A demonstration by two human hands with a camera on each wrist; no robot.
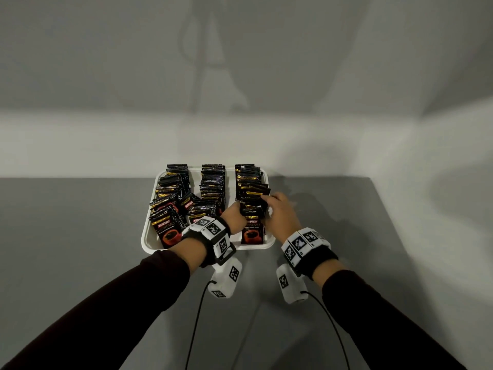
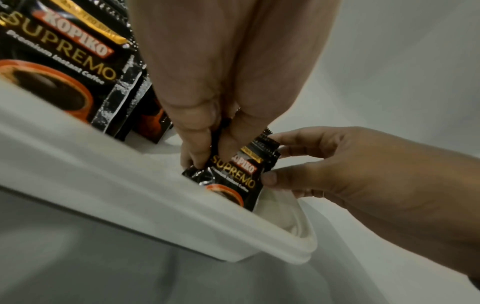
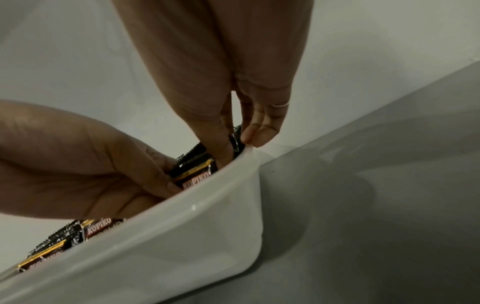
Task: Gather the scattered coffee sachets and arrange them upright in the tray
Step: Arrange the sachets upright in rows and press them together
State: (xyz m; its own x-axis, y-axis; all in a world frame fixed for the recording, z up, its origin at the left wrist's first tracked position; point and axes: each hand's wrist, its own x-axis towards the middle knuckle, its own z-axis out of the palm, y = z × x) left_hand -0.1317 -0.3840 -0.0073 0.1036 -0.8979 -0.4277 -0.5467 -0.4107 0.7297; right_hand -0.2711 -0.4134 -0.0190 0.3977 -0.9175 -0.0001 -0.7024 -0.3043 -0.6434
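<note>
A white tray (image 1: 146,233) holds three rows of black coffee sachets standing on edge: a left row (image 1: 165,209), a middle row (image 1: 212,188) and a right row (image 1: 248,180). Both hands are at the near end of the right row. My left hand (image 1: 238,210) grips a small bundle of sachets (image 2: 233,174) from its left side, thumb and fingers pinching. My right hand (image 1: 269,206) pinches the same bundle (image 3: 193,170) from its right side, just inside the tray's right wall (image 3: 182,246). The bundle's lower part is hidden behind the rim (image 2: 130,195).
The tray sits on a grey table (image 1: 80,236) close to its far edge, against a white wall (image 1: 240,129). The table's right edge (image 1: 378,209) runs a little way beyond my right hand. Black cables (image 1: 196,329) hang from the wrist cameras.
</note>
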